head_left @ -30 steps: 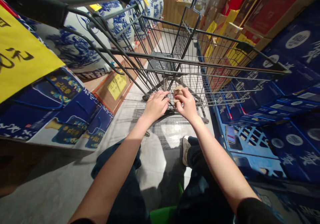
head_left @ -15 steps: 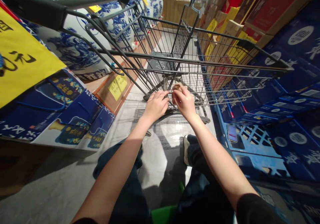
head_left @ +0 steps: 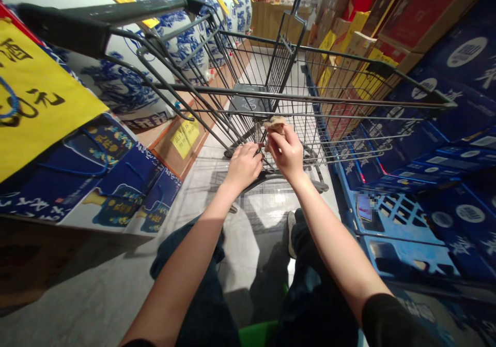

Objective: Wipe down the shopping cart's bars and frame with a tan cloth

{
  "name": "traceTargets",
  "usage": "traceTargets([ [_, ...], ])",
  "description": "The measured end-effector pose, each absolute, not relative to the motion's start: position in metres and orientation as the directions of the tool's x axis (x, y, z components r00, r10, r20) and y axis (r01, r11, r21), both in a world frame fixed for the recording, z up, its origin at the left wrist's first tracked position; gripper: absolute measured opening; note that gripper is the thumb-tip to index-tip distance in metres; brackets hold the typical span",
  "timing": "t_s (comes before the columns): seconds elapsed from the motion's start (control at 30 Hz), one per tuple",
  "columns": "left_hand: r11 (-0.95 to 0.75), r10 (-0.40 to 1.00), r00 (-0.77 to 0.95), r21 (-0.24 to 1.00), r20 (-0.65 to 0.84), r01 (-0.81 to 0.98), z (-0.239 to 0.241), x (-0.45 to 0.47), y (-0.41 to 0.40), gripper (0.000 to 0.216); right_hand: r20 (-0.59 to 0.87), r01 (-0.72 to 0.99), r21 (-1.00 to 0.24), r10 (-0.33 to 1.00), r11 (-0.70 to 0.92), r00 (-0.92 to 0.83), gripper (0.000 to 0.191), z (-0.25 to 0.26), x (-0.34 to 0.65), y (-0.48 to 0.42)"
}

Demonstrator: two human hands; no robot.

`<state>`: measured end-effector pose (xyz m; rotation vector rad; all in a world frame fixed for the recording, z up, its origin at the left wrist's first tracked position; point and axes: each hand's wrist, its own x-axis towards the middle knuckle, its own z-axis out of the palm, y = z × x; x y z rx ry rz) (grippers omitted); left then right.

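A black wire shopping cart (head_left: 248, 91) stands tipped in front of me, its wheels and lower frame close to my hands. My right hand (head_left: 289, 153) pinches a crumpled beige-brown rag (head_left: 276, 124), which sticks out above the fingers against the cart's wires. Just left of it, my left hand (head_left: 245, 167) rests at the cart's lower bars with its fingers curled. A small dark tip shows by those fingertips; what they close on is hidden.
Large blue-and-white jars (head_left: 127, 86) line the left side, behind blue gift boxes (head_left: 116, 202) and a yellow price sign (head_left: 42, 99). Stacked blue cartons (head_left: 461, 215) and a light-blue plastic crate (head_left: 406, 254) with a phone (head_left: 364, 206) on it stand right. A green seat (head_left: 259, 332) is below me.
My right hand has risen slightly with the rag, and more of the rag now shows above the fingers. My left hand stays nearly in place. The view has shifted a little.
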<state>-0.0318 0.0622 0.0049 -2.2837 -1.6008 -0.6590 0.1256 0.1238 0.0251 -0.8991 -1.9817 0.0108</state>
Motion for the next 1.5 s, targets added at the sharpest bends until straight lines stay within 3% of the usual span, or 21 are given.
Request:
traceTargets([
  [0.1,-0.38,0.797,0.302,0.045,0.523,0.924,0.005,-0.033,0.062,0.023,0.737,0.575,-0.355,0.599,0.737,-0.313,0.033,0.015,0.135,0.128],
  [0.37,-0.349,0.786,0.228,0.108,0.575,0.931,0.003,-0.025,0.064,0.021,0.769,0.605,-0.189,0.5,0.773,-0.398,0.031,-0.01,0.163,0.125],
  [0.63,-0.343,0.793,0.265,0.043,0.549,0.938,0.003,-0.027,0.064,0.023,0.85,0.59,-0.272,0.477,0.76,-0.222,0.034,0.04,0.134,0.122],
  [0.83,-0.357,0.793,0.285,0.031,0.538,0.934,0.003,-0.031,0.062,0.023,0.772,0.621,-0.289,0.561,0.729,-0.299,0.043,0.015,0.13,0.123],
  [1.03,-0.357,0.757,0.252,0.059,0.603,0.932,0.002,-0.026,0.064,0.02,0.78,0.606,-0.296,0.553,0.738,-0.293,0.041,-0.014,0.153,0.127],
  [1.33,-0.286,0.781,0.199,0.055,0.592,0.957,-0.001,-0.021,0.068,0.02,0.841,0.633,-0.316,0.517,0.707,-0.157,0.042,0.024,0.123,0.128],
  [1.5,-0.312,0.774,0.229,0.04,0.59,0.949,0.0,-0.025,0.066,0.021,0.847,0.612,-0.33,0.512,0.718,-0.144,0.034,0.016,0.126,0.129],
])
